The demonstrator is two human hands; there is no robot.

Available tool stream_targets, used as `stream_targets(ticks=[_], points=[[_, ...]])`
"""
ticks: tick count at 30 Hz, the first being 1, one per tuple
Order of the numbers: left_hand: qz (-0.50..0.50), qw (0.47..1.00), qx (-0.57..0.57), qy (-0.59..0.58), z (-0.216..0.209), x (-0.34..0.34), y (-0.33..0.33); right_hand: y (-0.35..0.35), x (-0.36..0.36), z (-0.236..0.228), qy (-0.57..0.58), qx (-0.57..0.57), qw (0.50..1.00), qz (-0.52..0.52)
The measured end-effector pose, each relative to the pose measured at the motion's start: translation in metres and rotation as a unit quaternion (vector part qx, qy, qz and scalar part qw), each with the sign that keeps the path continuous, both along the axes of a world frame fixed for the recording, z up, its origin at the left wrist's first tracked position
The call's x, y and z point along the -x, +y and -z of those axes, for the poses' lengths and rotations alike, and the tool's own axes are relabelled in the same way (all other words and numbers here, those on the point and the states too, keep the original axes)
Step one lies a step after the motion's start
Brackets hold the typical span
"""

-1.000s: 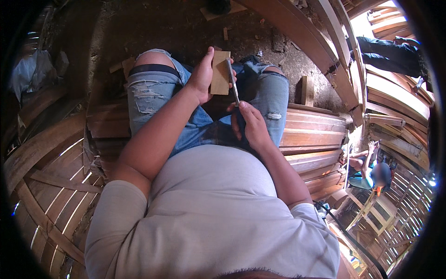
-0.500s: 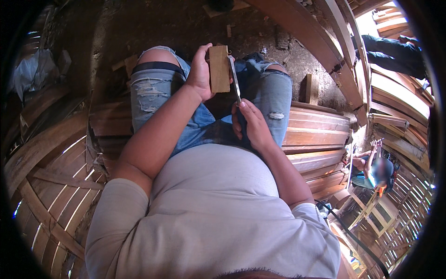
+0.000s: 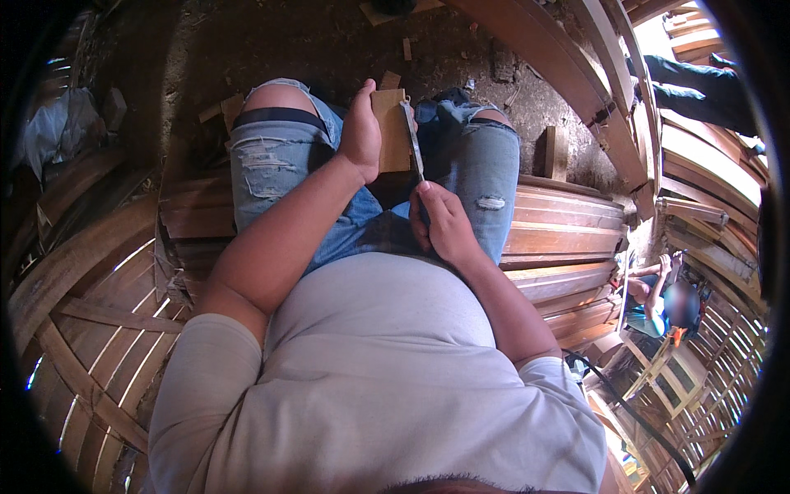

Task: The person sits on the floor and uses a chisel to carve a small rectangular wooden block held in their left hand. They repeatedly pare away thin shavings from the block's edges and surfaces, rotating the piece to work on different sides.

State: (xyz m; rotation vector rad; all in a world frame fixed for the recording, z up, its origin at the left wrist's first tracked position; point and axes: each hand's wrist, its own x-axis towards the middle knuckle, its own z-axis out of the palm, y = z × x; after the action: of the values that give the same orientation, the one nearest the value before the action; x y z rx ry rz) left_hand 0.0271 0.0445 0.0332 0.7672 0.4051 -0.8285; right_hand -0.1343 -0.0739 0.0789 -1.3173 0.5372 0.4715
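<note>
My left hand is wrapped round a small rectangular wooden block and holds it up between my knees. In my closed right hand is a chisel with a narrow metal blade; most of its handle is hidden by my fingers. The blade points away from me and lies along the block's right side, its tip near the far corner. Below both hands are my legs in torn blue jeans.
Stacked brown wooden boards lie under and beside my legs. Large curved timbers stand at the upper right. A person sits at the right, and another person's legs show farther up. A plastic bag lies at the left.
The block has tilted slightly and shifted a little nearer to me and to the right. The thin curl of wood at the chisel's tip no longer shows. Both grips are kept.
</note>
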Motion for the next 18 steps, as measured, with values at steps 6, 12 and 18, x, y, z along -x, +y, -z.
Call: stream_targets(ticks=[6,12,18], points=[[-0.013,1.000,0.004,-0.026,0.003,0.007,-0.001,0.006,0.000,0.004,-0.012,0.019,1.000,0.015],[0.104,0.977,-0.133,-0.129,0.013,0.035,-0.009,0.002,-0.011,0.001,-0.011,-0.006,0.996,0.089],[0.025,0.997,-0.052,-0.050,0.003,-0.008,0.002,-0.006,0.000,0.003,-0.001,-0.018,0.998,0.064]])
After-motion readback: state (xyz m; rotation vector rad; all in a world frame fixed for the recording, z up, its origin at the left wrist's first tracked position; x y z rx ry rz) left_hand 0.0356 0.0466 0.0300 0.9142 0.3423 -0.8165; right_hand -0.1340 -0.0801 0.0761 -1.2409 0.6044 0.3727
